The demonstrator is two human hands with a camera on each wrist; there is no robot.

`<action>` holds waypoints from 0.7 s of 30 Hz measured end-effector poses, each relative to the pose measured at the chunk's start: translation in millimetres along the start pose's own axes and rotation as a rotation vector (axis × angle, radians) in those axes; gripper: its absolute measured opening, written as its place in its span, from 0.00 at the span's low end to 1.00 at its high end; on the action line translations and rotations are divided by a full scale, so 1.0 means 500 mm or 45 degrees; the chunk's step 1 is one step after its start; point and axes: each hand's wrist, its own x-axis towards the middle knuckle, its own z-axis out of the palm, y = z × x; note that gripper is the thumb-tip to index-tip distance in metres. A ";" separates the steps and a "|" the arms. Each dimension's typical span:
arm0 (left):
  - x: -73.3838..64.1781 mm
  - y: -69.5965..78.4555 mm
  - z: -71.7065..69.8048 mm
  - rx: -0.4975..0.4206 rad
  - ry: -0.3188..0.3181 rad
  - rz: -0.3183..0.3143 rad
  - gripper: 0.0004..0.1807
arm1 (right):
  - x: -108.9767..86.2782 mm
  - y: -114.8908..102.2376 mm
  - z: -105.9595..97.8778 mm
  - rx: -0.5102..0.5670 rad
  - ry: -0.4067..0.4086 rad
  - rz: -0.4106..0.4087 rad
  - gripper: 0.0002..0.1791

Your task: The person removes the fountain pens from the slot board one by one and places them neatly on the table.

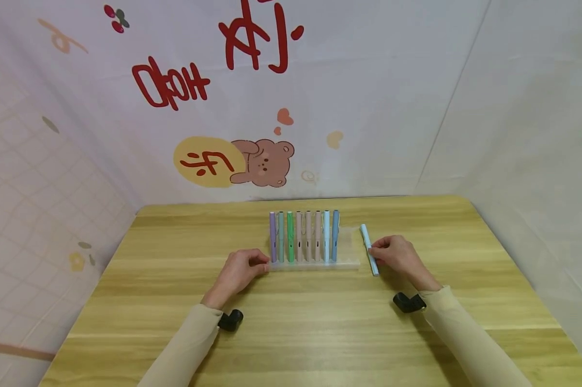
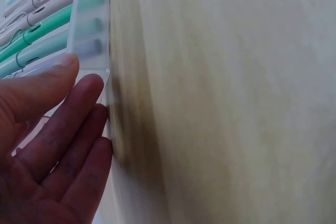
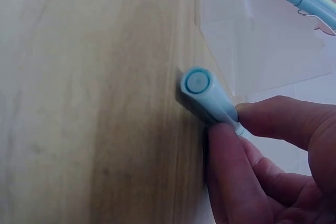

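A clear plastic pen rack (image 1: pixel 347 265) holds a row of several capped pens: purple, grey-green, green, greyish pink, light blue and darker blue. At its left end, my left hand (image 1: pixel 240 270) touches the corner with thumb and fingertips; in the left wrist view its fingers (image 2: pixel 79 140) are fairly straight. Just right of the rack, my right hand (image 1: pixel 398 257) pinches a light-blue pen (image 1: pixel 365 236) between thumb and fingers. That pen lies slanted over the table, one end toward me. Its round end (image 3: pixel 198 82) faces the right wrist camera.
The wooden table (image 1: pixel 300 333) extends around the rack, with a white printed cloth (image 1: pixel 378 97) behind it and at both sides. The right part of the rack, beside the darker blue pen (image 1: pixel 336 236), has no pens in it. Black wrist bands (image 1: pixel 231 321) show at both cuffs.
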 end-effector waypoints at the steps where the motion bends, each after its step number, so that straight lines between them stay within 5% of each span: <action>1: 0.000 0.000 -0.001 -0.005 -0.005 -0.002 0.04 | 0.000 0.000 0.000 -0.009 -0.001 0.000 0.14; 21: 0.000 -0.002 0.000 -0.040 -0.017 -0.016 0.03 | -0.001 0.008 -0.003 0.045 -0.028 0.019 0.17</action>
